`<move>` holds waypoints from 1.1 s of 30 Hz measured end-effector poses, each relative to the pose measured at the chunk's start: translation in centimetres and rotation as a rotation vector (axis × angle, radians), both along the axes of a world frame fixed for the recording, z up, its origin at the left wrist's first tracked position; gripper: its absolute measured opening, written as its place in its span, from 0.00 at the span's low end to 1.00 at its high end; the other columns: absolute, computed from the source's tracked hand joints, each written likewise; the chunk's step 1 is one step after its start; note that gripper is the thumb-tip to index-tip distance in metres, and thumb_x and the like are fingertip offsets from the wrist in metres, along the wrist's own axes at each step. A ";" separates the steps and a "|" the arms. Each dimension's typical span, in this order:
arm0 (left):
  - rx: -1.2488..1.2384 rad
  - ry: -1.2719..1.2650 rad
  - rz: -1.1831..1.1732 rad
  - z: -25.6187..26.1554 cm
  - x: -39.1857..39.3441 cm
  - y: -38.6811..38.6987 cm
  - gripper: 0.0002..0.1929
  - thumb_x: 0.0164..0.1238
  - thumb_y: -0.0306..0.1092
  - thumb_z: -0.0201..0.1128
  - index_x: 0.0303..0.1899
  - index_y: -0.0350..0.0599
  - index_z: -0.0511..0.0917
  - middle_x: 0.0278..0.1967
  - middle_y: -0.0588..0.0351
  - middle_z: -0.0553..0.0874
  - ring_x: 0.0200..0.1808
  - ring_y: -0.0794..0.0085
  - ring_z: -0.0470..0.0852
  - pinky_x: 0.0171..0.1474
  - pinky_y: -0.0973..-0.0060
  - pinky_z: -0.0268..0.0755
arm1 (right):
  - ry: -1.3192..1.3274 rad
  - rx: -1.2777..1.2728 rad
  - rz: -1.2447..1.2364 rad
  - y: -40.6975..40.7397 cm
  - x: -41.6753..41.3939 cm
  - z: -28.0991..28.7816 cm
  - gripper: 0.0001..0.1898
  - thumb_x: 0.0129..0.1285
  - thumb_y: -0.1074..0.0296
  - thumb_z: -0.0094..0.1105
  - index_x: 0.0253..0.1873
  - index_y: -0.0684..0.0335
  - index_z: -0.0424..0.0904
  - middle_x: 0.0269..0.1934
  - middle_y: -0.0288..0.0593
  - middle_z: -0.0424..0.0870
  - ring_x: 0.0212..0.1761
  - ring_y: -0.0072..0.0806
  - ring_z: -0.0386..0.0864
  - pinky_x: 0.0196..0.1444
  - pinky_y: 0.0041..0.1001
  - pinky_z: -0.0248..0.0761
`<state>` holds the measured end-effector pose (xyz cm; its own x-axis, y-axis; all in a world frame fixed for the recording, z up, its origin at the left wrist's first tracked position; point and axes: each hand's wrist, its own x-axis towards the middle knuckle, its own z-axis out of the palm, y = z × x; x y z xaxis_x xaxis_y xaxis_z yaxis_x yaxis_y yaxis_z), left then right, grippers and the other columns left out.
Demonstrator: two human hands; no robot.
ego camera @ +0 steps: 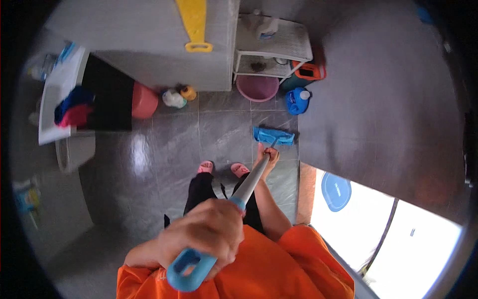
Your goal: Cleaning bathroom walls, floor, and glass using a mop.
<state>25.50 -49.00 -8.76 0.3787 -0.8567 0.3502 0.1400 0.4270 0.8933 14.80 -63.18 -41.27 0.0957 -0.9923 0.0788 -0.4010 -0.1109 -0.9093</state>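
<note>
My left hand (205, 231) is closed around the upper end of a flat mop's pole (251, 183), just above the blue loop of its handle (183, 278). Lower on the same grey pole, my right hand (272, 159) grips it, with the thumb pointing along the floor side. The blue mop head (273, 135) lies on the grey tiled floor (224, 130), in front of my right foot and close to the right wall. Pink slippers (239, 170) are on my feet. The mop's underside is hidden.
Ahead stands a white rack (274, 41) above a pink basin (257, 88). Beside it are a blue detergent jug (297, 101) and an orange-topped container (308, 71). A washbasin cabinet (108, 93), red bucket (145, 100) and bottles (174, 98) line the left. A bright doorway (354, 228) opens right.
</note>
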 end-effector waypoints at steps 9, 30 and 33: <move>-0.160 -0.038 -0.272 -0.3 -4.0 -2.1 0.12 0.54 0.34 0.63 0.20 0.44 0.68 0.17 0.55 0.73 0.18 0.65 0.74 0.26 0.71 0.64 | 0.222 -0.185 0.786 -5.1 -7.3 2.6 0.15 0.48 0.69 0.66 0.29 0.61 0.64 0.29 0.44 0.68 0.36 0.41 0.66 0.39 0.38 0.61; 0.499 -0.098 1.544 -4.4 -43.1 10.2 0.11 0.41 0.18 0.62 0.20 0.41 0.65 0.22 0.53 0.71 0.28 0.59 0.74 0.37 0.64 0.66 | -0.303 -0.292 2.222 22.6 -13.5 -5.0 0.08 0.53 0.71 0.60 0.29 0.64 0.68 0.34 0.51 0.71 0.38 0.45 0.70 0.42 0.38 0.65; 0.599 -0.046 1.866 -6.8 -48.2 7.2 0.13 0.38 0.16 0.63 0.22 0.42 0.66 0.24 0.53 0.73 0.30 0.58 0.75 0.40 0.62 0.68 | -0.273 -0.136 2.582 26.6 -18.2 -7.2 0.07 0.48 0.77 0.59 0.31 0.62 0.70 0.37 0.50 0.73 0.46 0.48 0.71 0.46 0.37 0.66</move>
<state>-22.69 -41.83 -15.60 0.8009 0.5446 0.2491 -0.0762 -0.3200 0.9444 -3.45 -36.61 -48.47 0.4048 0.8667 0.2915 0.5344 0.0345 -0.8445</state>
